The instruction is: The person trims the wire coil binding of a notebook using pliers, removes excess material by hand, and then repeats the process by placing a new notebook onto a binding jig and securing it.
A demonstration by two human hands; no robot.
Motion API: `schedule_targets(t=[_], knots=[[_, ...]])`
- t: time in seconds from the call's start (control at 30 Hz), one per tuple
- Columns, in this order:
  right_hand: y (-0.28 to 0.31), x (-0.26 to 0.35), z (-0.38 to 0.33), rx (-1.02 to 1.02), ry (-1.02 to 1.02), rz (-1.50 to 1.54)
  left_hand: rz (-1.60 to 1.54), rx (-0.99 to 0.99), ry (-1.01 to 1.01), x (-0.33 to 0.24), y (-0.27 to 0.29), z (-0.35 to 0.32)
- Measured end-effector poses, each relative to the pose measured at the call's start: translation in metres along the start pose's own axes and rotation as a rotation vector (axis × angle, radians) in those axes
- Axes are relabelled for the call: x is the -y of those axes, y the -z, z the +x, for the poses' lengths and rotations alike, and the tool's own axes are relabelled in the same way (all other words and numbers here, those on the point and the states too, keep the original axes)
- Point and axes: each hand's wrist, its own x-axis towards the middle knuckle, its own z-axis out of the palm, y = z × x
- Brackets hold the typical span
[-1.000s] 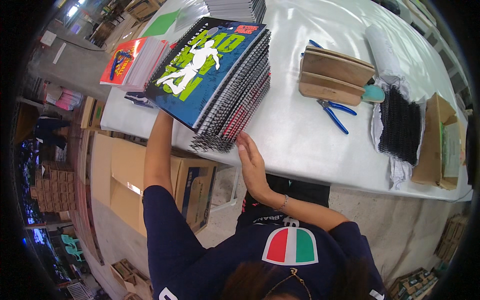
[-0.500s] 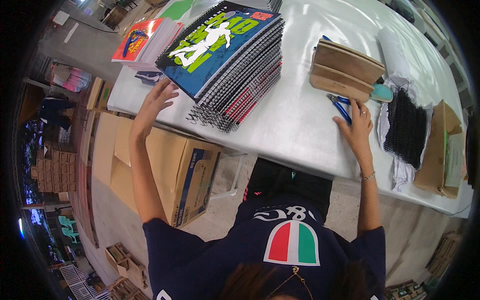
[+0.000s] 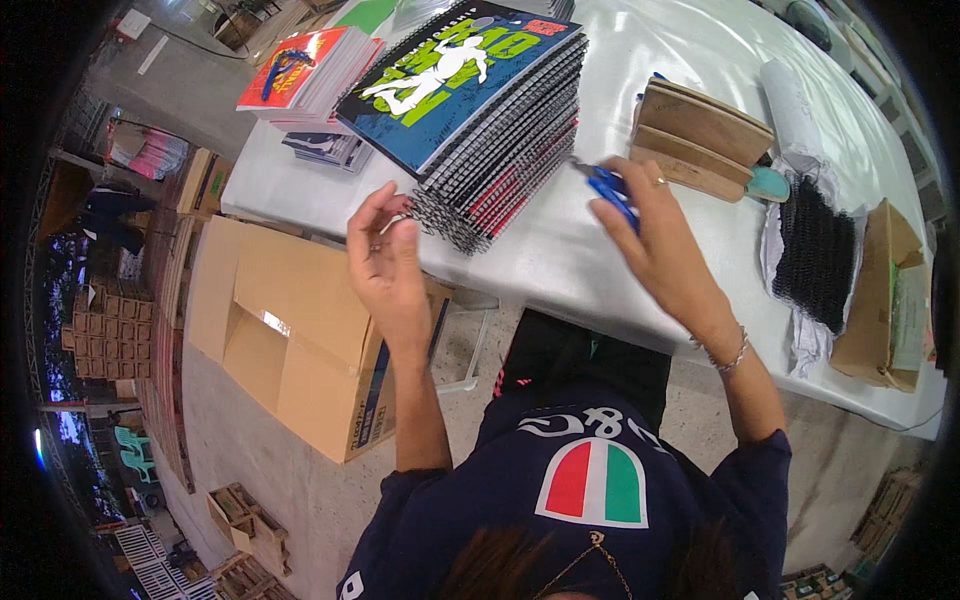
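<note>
Moved since the earlier frame: left hand [image 3: 388, 260], to the projecting coil ends [image 3: 450, 222], fingers parted, seemingly empty. Next, on the tabletop [image 3: 560, 270], I find the notebook stack [image 3: 470, 105]: coils threaded, ends uncut. Right hand [image 3: 665, 240], moved leftward: fingers grasping blue pliers [image 3: 607, 188].

I see a notebook stack [image 3: 455, 95] on the white desk [image 3: 545, 262]. Just beside the stack's near corner, the left hand [image 3: 388, 262] curls loosely; to the stack's right, the right hand [image 3: 668, 245] grips blue-handled pliers [image 3: 610, 190]. A wooden stand [image 3: 705, 115] sits farther right, orange-covered books [image 3: 300, 72] to the stack's left.
</note>
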Motion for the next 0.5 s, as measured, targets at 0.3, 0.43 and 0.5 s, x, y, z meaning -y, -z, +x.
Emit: schedule_targets(t=[0.3,0.43,0.5], knots=[[-0.006,0.063,0.024,-0.094,0.303,-0.375,-0.099,-0.113,-0.009,-0.001,-0.021,0.006],[-0.008,0.065,0.027,-0.088,0.343,-0.428,-0.106,-0.128,-0.013,-0.001,-0.021,0.008],[-0.011,0.065,0.029,-0.084,0.345,-0.424,-0.114,-0.127,0.001,-0.001,-0.022,0.007]])
